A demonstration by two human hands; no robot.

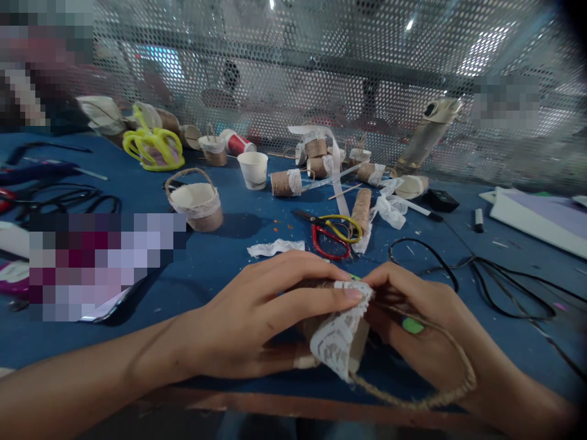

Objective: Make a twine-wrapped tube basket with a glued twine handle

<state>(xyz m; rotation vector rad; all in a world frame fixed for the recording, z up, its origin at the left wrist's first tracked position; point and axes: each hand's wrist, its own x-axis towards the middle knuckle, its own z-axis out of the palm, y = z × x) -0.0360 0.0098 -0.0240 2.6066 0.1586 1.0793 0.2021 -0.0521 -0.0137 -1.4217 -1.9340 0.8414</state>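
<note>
My left hand [270, 299] is closed around a small paper cup [360, 345] lying on its side near the table's front edge, its mouth towards the right. White lace [337, 342] runs round the cup below its rim, with my left index finger pressed on it. My right hand [417, 324] pinches at the far side of the rim; its fingertips are partly hidden. A twine handle [468, 373] loops out from the rim in front of my right hand. Just beyond the hands lie red-and-yellow-handled scissors [332, 235] and a lace strip [275, 247].
A twine-handled cup basket [204, 217] and a plain white cup [253, 170] stand behind. Further back are several wrapped cups [287, 183] and a twine roll [361, 211]. Black cables [490, 287] lie right; a phone [114, 293] lies left. A perforated metal screen [284, 73] closes the back.
</note>
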